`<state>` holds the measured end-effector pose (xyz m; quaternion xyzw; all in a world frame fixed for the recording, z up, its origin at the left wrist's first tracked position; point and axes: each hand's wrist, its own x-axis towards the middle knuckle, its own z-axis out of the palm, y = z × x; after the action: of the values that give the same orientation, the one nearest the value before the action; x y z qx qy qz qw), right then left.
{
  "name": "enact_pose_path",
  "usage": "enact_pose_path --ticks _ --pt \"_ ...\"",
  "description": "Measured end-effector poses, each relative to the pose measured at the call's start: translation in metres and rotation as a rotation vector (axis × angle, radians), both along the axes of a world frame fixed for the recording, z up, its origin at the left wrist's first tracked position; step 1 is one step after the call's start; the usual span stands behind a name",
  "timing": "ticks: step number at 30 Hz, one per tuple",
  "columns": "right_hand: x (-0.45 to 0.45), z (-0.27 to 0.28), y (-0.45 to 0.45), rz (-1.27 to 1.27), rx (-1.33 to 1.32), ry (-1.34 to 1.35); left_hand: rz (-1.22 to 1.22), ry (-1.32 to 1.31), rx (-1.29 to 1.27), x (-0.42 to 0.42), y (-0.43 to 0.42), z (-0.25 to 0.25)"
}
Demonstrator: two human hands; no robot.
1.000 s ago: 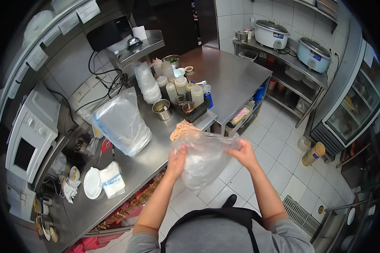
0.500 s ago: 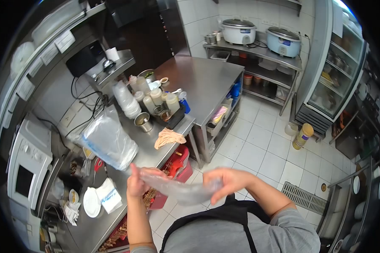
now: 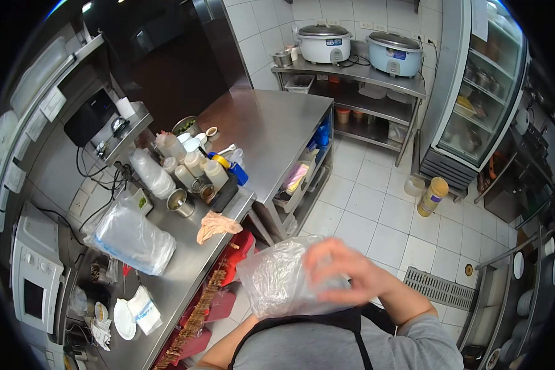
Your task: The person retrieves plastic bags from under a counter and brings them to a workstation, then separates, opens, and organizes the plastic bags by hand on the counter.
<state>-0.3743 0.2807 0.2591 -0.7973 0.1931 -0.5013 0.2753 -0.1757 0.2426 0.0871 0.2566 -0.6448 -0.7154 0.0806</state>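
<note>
A clear plastic bag (image 3: 274, 277), opened out wide and crinkled, is in front of my apron. My right hand (image 3: 342, 271) is over the bag's right side, its fingers curved and apart, blurred by motion. Whether the fingertips touch the plastic is hard to see. My left forearm comes up from below, and the left hand is hidden behind or inside the bag. On the steel counter (image 3: 188, 243) to the left lie a large pack of clear plastic bags (image 3: 132, 237) and a crumpled peach-coloured cloth (image 3: 217, 227).
Squeeze bottles (image 3: 216, 174) and a steel cup (image 3: 180, 202) stand on the counter. Below its edge are red bins (image 3: 219, 305) with skewers (image 3: 197, 311) across them. A yellow-labelled container (image 3: 433, 197) stands on the tiled floor near a glass-door fridge (image 3: 484, 92).
The plastic bag has gone from a narrow stretched strip between both hands to opened out. My left hand has passed out of sight behind or inside it. The view has shifted slightly.
</note>
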Motion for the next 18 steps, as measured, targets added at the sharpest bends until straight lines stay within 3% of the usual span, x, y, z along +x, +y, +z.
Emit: enact_pose_path --ticks 3,6,10,12,14,15,18 --pt "-0.024 -0.026 -0.024 0.679 0.243 0.142 -0.161 -0.071 0.041 -0.035 -0.020 -0.015" --pt "-0.071 -0.127 -0.057 0.534 0.736 0.128 -0.259 -0.187 0.125 -0.062 -0.041 -0.028" --pt "-0.134 -0.208 -0.033 0.481 1.240 0.045 -0.217 -0.411 0.290 -0.055 -0.069 -0.008" --pt "-0.164 -0.229 -0.026 0.408 1.418 -0.039 0.024 -0.317 0.419 -0.042 -0.076 0.012" --pt "-0.190 -0.235 -0.032 0.400 1.503 -0.017 0.352 0.159 0.408 -0.042 -0.071 0.013" --pt "-0.198 -0.235 -0.039 0.394 1.541 -0.004 0.448 0.133 0.144 -0.053 -0.068 0.017" --pt "-0.208 -0.251 -0.067 0.442 1.515 0.084 0.368 0.009 -0.219 -0.094 -0.076 -0.011"
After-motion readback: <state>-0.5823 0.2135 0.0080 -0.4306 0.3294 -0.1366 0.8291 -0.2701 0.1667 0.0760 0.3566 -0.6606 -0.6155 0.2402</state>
